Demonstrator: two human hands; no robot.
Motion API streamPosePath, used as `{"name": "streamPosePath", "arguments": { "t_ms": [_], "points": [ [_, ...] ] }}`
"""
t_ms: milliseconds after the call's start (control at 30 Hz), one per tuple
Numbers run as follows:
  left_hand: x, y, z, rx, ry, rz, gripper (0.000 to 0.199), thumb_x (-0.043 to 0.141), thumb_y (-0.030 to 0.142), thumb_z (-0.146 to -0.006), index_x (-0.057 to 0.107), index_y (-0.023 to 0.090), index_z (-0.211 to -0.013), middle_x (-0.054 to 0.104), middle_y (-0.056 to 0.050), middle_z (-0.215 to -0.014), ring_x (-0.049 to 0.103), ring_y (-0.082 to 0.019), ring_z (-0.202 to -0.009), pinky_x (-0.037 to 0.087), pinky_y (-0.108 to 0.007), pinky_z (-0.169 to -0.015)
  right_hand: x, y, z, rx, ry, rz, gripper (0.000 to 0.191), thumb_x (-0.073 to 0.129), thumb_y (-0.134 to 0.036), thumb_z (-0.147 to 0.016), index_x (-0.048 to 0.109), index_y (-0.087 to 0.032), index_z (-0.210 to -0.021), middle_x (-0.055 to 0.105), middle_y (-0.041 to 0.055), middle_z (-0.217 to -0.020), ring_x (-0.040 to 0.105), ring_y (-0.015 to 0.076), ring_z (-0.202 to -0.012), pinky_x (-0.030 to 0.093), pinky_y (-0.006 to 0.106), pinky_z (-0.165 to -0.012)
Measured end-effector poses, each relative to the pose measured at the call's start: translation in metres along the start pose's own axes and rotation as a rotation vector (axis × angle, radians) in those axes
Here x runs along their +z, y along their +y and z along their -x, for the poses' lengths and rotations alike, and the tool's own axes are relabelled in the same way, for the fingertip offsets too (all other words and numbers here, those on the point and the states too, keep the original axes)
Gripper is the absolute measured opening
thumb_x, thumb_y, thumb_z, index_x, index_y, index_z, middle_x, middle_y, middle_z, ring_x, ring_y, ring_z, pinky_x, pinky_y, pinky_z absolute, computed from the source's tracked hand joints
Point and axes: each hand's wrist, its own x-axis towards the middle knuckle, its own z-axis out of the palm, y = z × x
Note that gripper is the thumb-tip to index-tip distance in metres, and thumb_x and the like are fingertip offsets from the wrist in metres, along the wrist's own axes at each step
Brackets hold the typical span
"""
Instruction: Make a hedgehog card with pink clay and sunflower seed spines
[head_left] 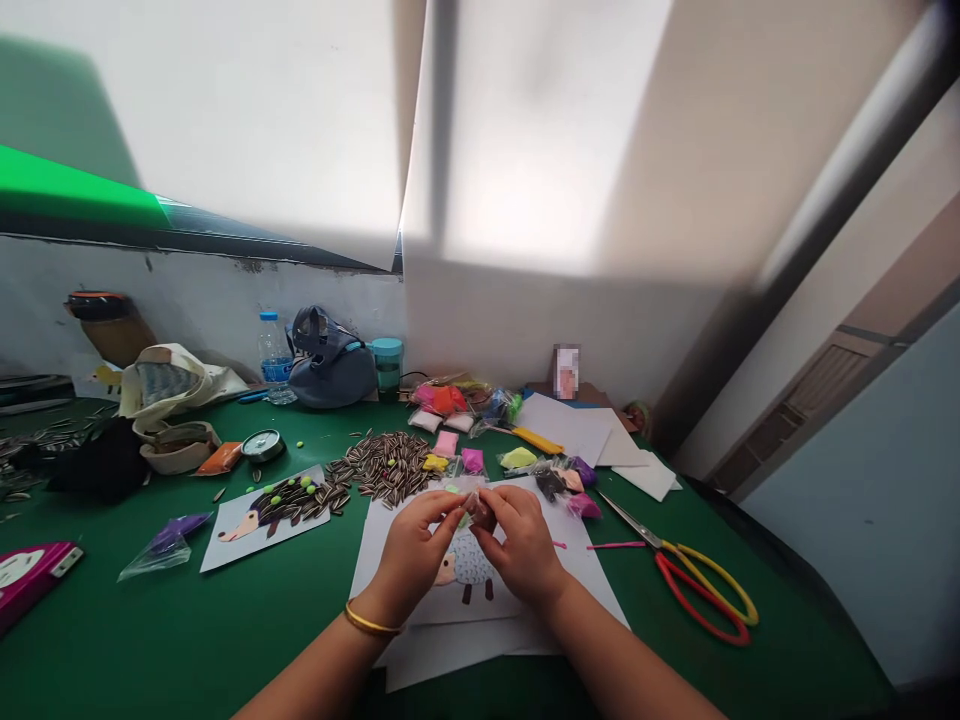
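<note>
Fingers meet on a small packet (480, 513)

A person's left hand (416, 545) and right hand (523, 540) come together above a white sheet (450, 609), thumbs and forefingers pinching the packet between them; how the remaining fingers sit is hard to make out. Under the hands, the sheet shows an animal (472, 565) with a pale, curly body and brown legs. A gold bracelet (371, 622) circles the left wrist. Striped seeds (390, 465) lie heaped beyond the left hand, near a hedgehog picture (236, 532). Scissors (652, 537) with red and yellow handles rest at right.
</note>
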Motion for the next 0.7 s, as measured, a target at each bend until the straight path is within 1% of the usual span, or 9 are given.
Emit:
{"name": "streamPosePath", "arguments": {
  "t_ms": [100,233,367,533,600,700],
  "points": [
    [-0.002,0.001,-0.008,0.035,-0.035,-0.005,0.021,0.057,0.027,-0.094,0.073,0.026,-0.107,0.071,-0.006,-0.103,0.066,-0.020,-0.097,0.056,-0.037,-0.086,0.000,-0.001,-0.009,0.013,0.014,-0.011,0.032,0.060,-0.027,-0.090,0.060,-0.021,-0.122,0.065,0.0086,-0.101,0.061,0.0240,-0.093,0.048,0.041,-0.082],
    [-0.001,-0.003,-0.013,0.049,-0.054,0.007,0.023,0.058,0.028,-0.094,0.073,0.027,-0.111,0.069,-0.007,-0.103,0.065,-0.021,-0.097,0.057,-0.037,-0.086,0.002,0.001,-0.016,0.028,-0.002,-0.026,0.029,0.060,-0.027,-0.091,0.060,-0.022,-0.120,0.065,0.0088,-0.100,0.060,0.0240,-0.093,0.048,0.041,-0.082],
    [0.000,-0.011,-0.010,0.025,-0.030,0.030,0.023,0.058,0.028,-0.094,0.073,0.028,-0.111,0.070,-0.007,-0.103,0.066,-0.021,-0.097,0.058,-0.036,-0.086,0.007,0.007,-0.013,-0.005,-0.012,-0.036,0.035,0.059,-0.025,-0.091,0.057,-0.023,-0.125,0.065,0.0084,-0.100,0.061,0.0244,-0.092,0.049,0.044,-0.083],
    [-0.002,-0.016,-0.006,0.006,0.015,0.079,0.017,0.063,0.029,-0.091,0.075,0.028,-0.103,0.074,-0.006,-0.098,0.070,-0.020,-0.091,0.060,-0.034,-0.082,0.007,0.012,-0.004,-0.027,-0.043,-0.036,0.045,0.061,-0.024,-0.088,0.053,-0.026,-0.132,0.065,0.0083,-0.099,0.062,0.0249,-0.089,0.052,0.043,-0.078],
    [-0.002,-0.016,-0.005,-0.004,0.032,0.101,0.013,0.066,0.028,-0.089,0.075,0.028,-0.098,0.075,-0.004,-0.096,0.071,-0.020,-0.089,0.061,-0.033,-0.081,0.005,0.014,-0.003,-0.025,-0.059,-0.035,0.046,0.062,-0.023,-0.088,0.053,-0.026,-0.132,0.066,0.0092,-0.104,0.063,0.0256,-0.092,0.052,0.044,-0.079],
    [-0.002,-0.015,-0.005,-0.027,0.040,0.128,0.008,0.068,0.027,-0.087,0.074,0.027,-0.093,0.075,-0.003,-0.093,0.071,-0.020,-0.088,0.060,-0.032,-0.081,0.001,0.015,-0.002,-0.044,-0.088,-0.066,0.047,0.063,-0.022,-0.088,0.051,-0.027,-0.133,0.066,0.0106,-0.116,0.063,0.0270,-0.103,0.052,0.046,-0.085]
  ]
}}
